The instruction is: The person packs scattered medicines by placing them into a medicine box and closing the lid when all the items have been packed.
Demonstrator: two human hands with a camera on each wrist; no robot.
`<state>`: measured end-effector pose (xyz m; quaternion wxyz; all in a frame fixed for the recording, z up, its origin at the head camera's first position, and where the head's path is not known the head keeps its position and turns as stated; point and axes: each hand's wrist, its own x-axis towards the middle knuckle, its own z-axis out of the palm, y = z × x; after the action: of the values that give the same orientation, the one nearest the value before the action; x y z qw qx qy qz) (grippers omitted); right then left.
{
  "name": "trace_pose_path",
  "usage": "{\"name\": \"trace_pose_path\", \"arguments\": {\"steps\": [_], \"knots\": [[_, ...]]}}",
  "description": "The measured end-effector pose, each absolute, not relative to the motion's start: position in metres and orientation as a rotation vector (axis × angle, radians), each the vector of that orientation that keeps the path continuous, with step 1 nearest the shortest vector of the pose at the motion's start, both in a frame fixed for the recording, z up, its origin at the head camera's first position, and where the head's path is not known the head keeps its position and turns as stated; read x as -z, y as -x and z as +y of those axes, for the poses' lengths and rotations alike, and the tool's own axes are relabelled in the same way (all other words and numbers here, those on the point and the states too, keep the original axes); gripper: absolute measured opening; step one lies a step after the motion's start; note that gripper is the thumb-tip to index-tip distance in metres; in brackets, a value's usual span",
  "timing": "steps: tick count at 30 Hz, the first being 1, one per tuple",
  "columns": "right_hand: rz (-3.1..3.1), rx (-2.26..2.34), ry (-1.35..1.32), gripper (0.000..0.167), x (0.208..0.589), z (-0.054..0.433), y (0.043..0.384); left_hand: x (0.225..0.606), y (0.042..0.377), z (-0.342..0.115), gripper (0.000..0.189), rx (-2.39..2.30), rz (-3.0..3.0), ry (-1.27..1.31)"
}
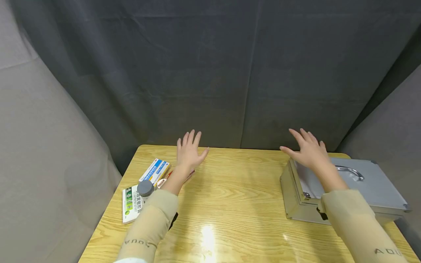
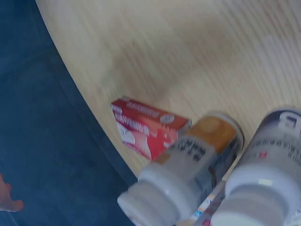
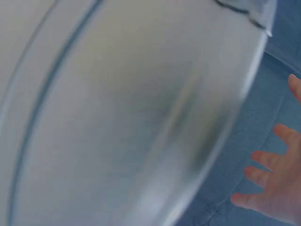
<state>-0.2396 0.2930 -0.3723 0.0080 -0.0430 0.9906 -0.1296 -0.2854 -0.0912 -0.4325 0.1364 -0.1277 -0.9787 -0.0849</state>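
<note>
Left hand [image 1: 189, 154] spread near red box [image 2: 143, 127], right hand [image 1: 308, 152] spread near silver case [image 1: 376, 186]

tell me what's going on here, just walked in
A person is holding both bare hands out above a wooden table, fingers spread and gripping nothing. The left hand is nearest a group of packages at the table's left, among them a red box, a blue-and-white box and a bottle with an orange band. The right hand is nearest a silver case at the right, its lid down.
</note>
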Motion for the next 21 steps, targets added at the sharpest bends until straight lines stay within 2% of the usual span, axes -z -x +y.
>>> {"name": "trace_pose_path", "arguments": {"steps": [9,21], "knots": [[3.279,0.479,0.288,0.078,0.377,0.304,0.211,0.447,0.264,-0.062,0.056,0.606,-2.613,0.458],[3.325,0.783,0.263,0.069,0.375,0.335,0.176,0.457,0.228,-0.006,0.050,0.889,-2.543,0.641]]}}
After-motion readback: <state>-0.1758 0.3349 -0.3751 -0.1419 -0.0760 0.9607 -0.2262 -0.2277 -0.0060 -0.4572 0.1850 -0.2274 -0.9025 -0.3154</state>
